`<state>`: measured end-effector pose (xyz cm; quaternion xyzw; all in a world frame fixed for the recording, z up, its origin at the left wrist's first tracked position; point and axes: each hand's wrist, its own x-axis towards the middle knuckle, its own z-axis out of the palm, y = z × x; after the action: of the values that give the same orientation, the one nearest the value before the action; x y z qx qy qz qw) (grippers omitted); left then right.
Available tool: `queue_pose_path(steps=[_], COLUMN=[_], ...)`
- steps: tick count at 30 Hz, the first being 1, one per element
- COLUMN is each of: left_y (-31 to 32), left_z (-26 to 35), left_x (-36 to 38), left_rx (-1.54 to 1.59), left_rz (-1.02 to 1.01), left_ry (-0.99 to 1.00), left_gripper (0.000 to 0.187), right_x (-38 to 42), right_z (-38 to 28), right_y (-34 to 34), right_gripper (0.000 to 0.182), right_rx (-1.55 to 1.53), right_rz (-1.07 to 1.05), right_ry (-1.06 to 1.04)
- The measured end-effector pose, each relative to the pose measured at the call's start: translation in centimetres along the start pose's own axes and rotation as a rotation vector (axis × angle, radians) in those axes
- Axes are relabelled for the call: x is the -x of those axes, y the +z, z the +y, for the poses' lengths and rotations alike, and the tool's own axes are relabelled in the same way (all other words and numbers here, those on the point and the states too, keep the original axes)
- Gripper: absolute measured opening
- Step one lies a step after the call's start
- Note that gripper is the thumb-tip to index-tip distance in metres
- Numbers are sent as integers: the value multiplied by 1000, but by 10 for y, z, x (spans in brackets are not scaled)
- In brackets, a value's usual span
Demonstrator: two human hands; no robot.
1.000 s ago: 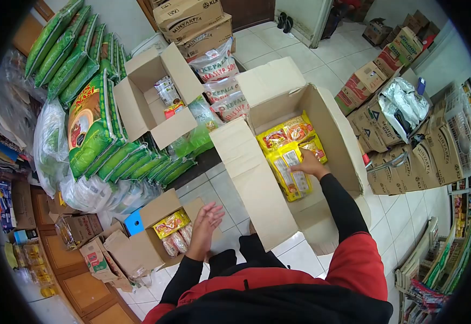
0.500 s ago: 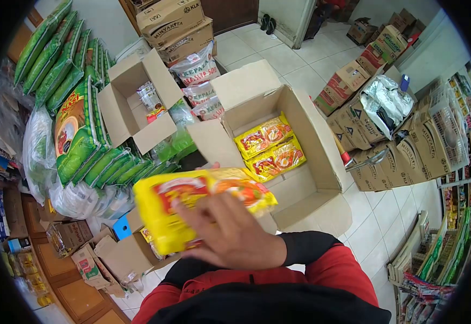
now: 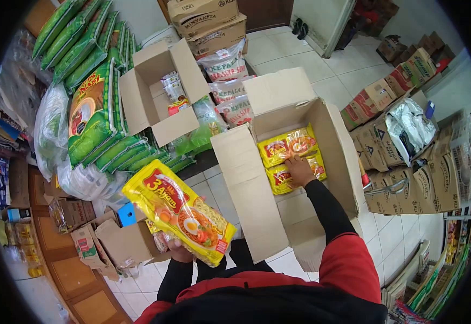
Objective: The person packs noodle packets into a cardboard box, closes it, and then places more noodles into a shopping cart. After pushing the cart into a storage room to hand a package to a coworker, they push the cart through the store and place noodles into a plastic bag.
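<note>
My left hand (image 3: 178, 251) is closed on the lower edge of a yellow noodle pack (image 3: 177, 211), held up at a tilt left of a big open cardboard box (image 3: 252, 191). The pack's printed front, with a bowl of noodles, faces up. Inside the box lie two similar packs, an upper noodle pack (image 3: 276, 148) and a lower noodle pack (image 3: 279, 182), side by side. My right hand (image 3: 302, 173) reaches into the box, fingers apart and resting on the packs near where they meet. It covers part of the lower one.
Another open carton (image 3: 143, 110) holds a few small packs. Green rice sacks (image 3: 92, 121) are stacked at the left. Flattened cartons (image 3: 435, 183) stand on the right, near packed shelves. A smaller open box (image 3: 133, 243) sits at lower left, beside wooden cabinets (image 3: 76, 270).
My right hand has left the held noodle pack and reached right into the box, onto the packs there. The held pack has turned and now tilts down to the right. The view has shifted.
</note>
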<state>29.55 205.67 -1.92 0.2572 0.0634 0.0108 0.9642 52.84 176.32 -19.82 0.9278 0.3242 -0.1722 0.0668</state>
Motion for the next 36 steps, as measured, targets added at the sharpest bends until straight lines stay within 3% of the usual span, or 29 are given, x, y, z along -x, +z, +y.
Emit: queue_pose_path(steps=[1,3,5,7,9,11,13,14,18,20,21,23,29,31,32,34,36], left_y=[-1,-3,-12,-13,-9,-10,-12,-13,-18,-24,-26,-29,-56,-96,-105,-116,-111], left_z=[-1,-3,-5,-4,-2,2,5,5,2,3,5,9,24,19,17,14,19], left_x=[-3,-10,-13,-18,-21,-23,-25,-24,-18,-15,-13,-5,16,35,35,33,28], left_rx=[12,35,59,81,87,28,-39,-67,-42,33,27,75,126,161,181,179,102], left_rz=[7,5,28,51,83,79,71,78,77,39,48,66,90,325,325,432,443], left_ry=[3,5,8,15,8,10,13,3,-4,-15,3,-26,22,13,40,-19,72], left_gripper=[102,103,106,109,108,108,107,107,104,101,101,102,97,78,78,53,48], right_x=[1,8,15,20,15,-1,-23,-45,-93,-110,-123,-149,-55,-9,7,39,65], right_z=[-1,2,2,5,14,25,36,39,28,17,15,22,23,11,11,5,-22], right_y=[0,-7,-11,-19,-16,-19,-36,-54,-83,-89,-81,-55,-67,-61,-53,-51,-90], right_gripper=[79,77,71,66,65,62,62,65,72,57,57,65,59,55,54,54,59], right_rx=[33,58,101,50,-85,-157,-257,-118,183,130,135,141,29,-135,-135,-222,-292], right_rz=[-81,-46,-187,-96,-189,-176,-8,-231,-97,-340,-334,-813,-211,214,306,435,614], right_ry=[16,1,9,-2,-83,-99,-154,-131,-304,-251,-269,-175,-339,-373,-336,-172,11])
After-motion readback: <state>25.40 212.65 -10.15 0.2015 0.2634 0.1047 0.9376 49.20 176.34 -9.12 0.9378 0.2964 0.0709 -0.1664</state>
